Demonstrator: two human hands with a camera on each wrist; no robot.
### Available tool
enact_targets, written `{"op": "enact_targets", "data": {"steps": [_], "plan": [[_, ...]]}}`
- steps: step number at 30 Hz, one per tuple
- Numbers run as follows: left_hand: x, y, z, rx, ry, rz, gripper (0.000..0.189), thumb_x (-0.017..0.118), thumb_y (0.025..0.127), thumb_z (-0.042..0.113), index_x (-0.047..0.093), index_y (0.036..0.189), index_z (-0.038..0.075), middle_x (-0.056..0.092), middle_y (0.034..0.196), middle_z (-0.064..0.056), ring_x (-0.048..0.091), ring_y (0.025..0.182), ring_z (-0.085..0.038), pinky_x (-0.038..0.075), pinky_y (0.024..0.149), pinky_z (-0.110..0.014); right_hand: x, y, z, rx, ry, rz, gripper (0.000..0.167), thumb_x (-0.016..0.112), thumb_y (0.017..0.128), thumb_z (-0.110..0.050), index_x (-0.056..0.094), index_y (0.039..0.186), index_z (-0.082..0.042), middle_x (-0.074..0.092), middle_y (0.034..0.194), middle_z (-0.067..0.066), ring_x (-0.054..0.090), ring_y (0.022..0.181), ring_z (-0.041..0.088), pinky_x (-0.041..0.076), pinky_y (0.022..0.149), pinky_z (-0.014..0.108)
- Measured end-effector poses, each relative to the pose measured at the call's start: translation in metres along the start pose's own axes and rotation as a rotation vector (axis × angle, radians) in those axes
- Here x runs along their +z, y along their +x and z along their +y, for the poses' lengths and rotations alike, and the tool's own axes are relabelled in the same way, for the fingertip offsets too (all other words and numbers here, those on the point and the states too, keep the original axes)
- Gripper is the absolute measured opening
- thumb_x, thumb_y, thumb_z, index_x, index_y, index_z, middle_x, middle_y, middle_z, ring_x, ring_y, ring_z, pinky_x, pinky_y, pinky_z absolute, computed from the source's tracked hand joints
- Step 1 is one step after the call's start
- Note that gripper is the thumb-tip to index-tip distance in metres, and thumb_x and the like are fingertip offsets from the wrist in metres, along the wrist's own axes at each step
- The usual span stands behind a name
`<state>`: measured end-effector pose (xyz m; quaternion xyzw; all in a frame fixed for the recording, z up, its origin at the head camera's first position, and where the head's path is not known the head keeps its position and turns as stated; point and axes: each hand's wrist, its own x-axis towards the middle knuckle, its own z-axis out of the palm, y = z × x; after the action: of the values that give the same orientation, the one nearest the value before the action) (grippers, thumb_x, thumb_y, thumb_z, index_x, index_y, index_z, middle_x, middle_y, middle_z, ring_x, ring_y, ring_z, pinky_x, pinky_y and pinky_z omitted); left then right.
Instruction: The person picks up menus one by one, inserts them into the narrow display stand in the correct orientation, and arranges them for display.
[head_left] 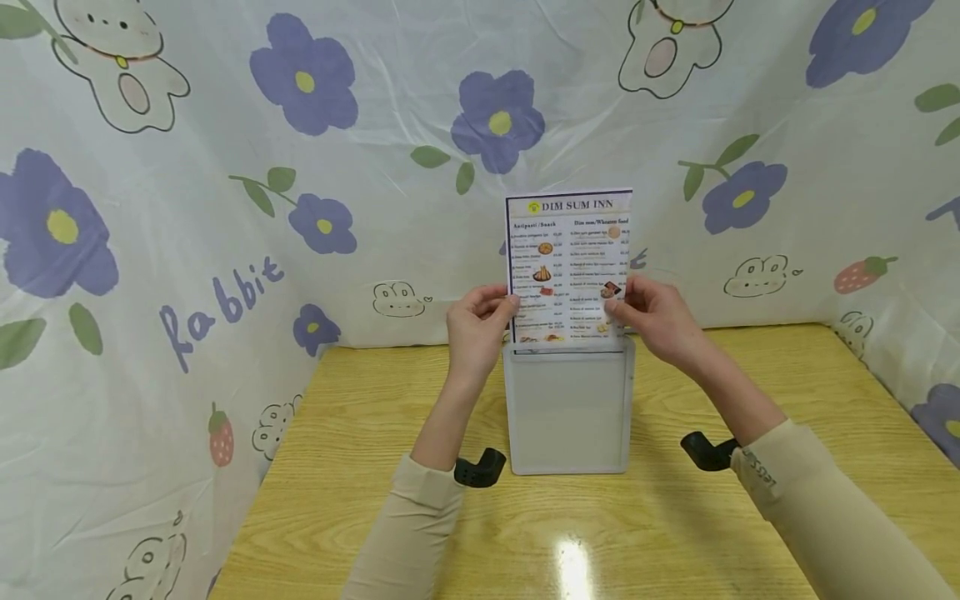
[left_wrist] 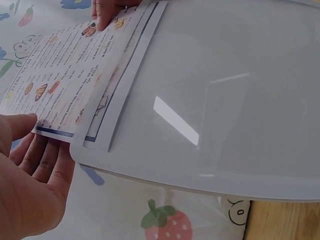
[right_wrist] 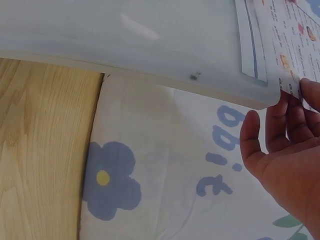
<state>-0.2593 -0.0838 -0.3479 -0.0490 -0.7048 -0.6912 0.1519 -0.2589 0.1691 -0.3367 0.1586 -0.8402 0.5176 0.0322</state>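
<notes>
A printed menu sheet (head_left: 567, 267) headed "DIM SUM INN" stands upright in the head view, its lower edge inside the top of a white-framed clear display stand (head_left: 568, 412). My left hand (head_left: 480, 333) pinches the sheet's left edge between thumb and fingers. On the opposite edge, my right hand (head_left: 663, 321) pinches it the same way. The left wrist view shows the menu's bottom strip (left_wrist: 112, 110) behind the stand's clear front, with the left thumb (left_wrist: 20, 125) on the printed face. In the right wrist view, the right fingers (right_wrist: 295, 120) are at the stand's corner.
The stand rests on a wood-grain table (head_left: 390, 417). Behind and to both sides hangs a white cloth (head_left: 405, 208) printed with purple flowers, rabbits and strawberries. A black wrist mount (head_left: 480, 468) sits at the left cuff, another black mount (head_left: 708, 451) at the right.
</notes>
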Motion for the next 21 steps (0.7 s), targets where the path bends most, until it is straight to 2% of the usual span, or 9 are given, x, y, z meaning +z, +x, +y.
{"op": "enact_targets", "data": {"steps": [9, 21], "plan": [[0.0015, -0.0011, 0.0016, 0.017, 0.008, -0.002, 0.021, 0.074, 0.095, 0.009, 0.072, 0.113, -0.002, 0.075, 0.097, -0.012, 0.068, 0.085, -0.019, 0.058, 0.071, -0.025, 0.0012, -0.0051, 0.0043, -0.018, 0.028, -0.019, 0.027, 0.059, 0.106, -0.014, 0.062, 0.124, 0.006, 0.069, 0.111, 0.021, 0.065, 0.090, 0.018, 0.051, 0.075, 0.026], [0.0034, -0.0005, 0.0025, 0.039, 0.000, -0.003, 0.021, 0.074, 0.095, 0.008, 0.072, 0.112, -0.003, 0.076, 0.097, -0.014, 0.069, 0.085, -0.018, 0.058, 0.073, -0.025, 0.0007, -0.0072, 0.0097, -0.001, -0.007, -0.066, 0.030, 0.059, 0.106, -0.012, 0.060, 0.131, 0.004, 0.069, 0.114, 0.019, 0.065, 0.096, 0.028, 0.053, 0.078, 0.028]]}}
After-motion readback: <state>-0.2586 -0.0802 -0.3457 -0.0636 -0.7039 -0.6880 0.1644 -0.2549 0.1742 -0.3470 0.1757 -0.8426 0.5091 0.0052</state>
